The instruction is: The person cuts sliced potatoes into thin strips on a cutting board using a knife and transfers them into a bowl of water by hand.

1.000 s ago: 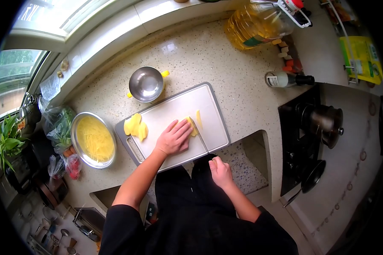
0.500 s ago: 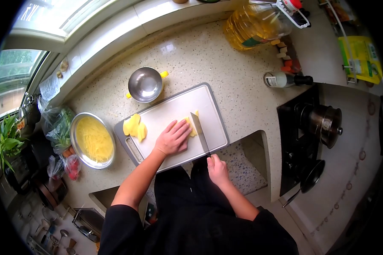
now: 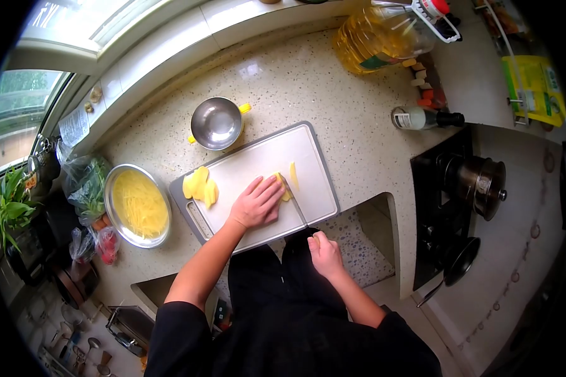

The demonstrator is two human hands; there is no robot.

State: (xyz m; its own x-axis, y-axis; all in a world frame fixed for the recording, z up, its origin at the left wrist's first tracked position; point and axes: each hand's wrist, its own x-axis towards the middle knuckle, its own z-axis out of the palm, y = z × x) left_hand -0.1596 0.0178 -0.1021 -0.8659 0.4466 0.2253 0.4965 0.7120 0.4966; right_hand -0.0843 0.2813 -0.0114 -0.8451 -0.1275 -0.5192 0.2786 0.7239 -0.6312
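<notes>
A white cutting board with a grey rim lies at the counter's front edge. My left hand lies with its fingers stretched over yellow slices, pressing them on the board and partly hiding them. My right hand is closed round the handle of a knife, whose blade stands against the right side of these slices. A thin yellow strip rests just right of the blade. More yellow slices lie at the board's left end.
An oval metal bowl of yellow shreds sits left of the board. Behind the board is a small steel bowl with yellow handles. An oil bottle, a glass bottle and a stove with pans are to the right.
Since half a second ago, the knife has moved left from the strip to the slices by my left fingers, its blade now more edge-on. My left hand has stayed in place.
</notes>
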